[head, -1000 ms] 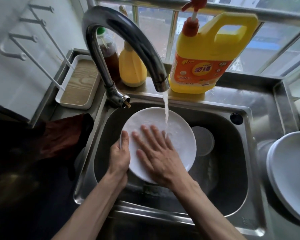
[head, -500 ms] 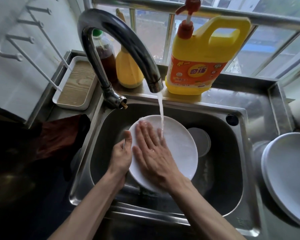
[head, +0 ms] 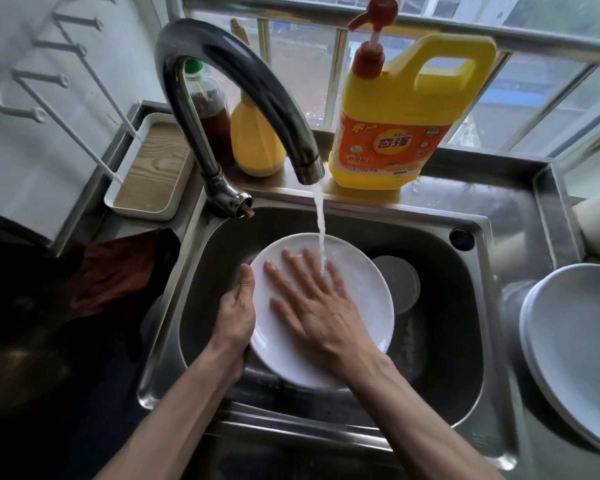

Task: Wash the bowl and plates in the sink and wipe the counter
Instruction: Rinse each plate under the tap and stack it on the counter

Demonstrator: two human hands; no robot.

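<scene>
A white plate (head: 364,292) is tilted up inside the steel sink (head: 465,341) under running water from the curved faucet (head: 250,88). My left hand (head: 238,315) grips the plate's left rim, thumb on the front face. My right hand (head: 312,299) lies flat on the plate's face with fingers spread, and the water stream falls on its fingers. A second white dish (head: 400,282) lies in the sink behind the plate, partly hidden. White plates (head: 579,341) rest stacked on the counter at the right.
A yellow detergent jug (head: 395,126) with a red pump, a yellow bottle (head: 253,147) and a brown sauce bottle (head: 212,109) stand on the ledge behind the sink. A white tray (head: 153,168) sits at the left. A dark red cloth (head: 111,271) lies left of the sink.
My right hand has slid across the plate's face, up and to the left, then back a little right under the water. My left hand keeps its grip on the rim.
</scene>
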